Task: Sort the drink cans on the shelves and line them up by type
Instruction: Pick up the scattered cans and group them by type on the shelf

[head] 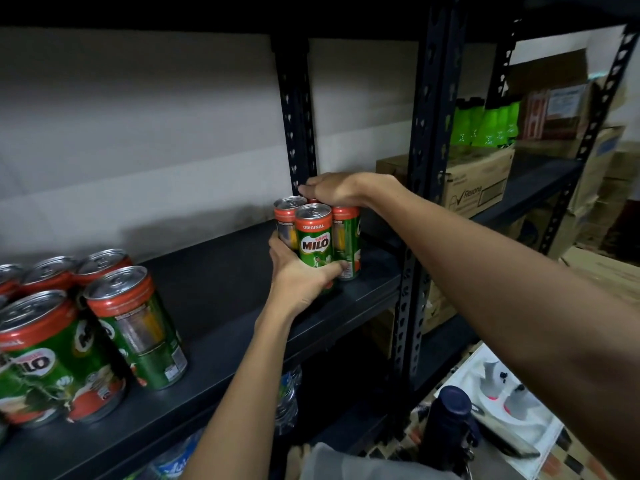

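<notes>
Several green Milo cans with red tops stand in a tight cluster (313, 237) at the right end of the dark shelf (214, 289). My left hand (301, 275) grips the front Milo can (314, 242) low down, thumb across its base. My right hand (332, 190) lies over the tops of the rear cans, fingers curled down behind them. A second group of Milo cans (69, 327) stands at the shelf's left front, the nearest one (138, 327) slightly tilted.
Black slotted uprights (298, 116) (427, 133) frame the shelf's right end. Cardboard boxes (478, 185) and green packs (485, 126) fill the neighbouring rack. Water bottles (287, 400) sit on the shelf below. A dark flask (450, 420) and white tray (502, 403) lie on the floor.
</notes>
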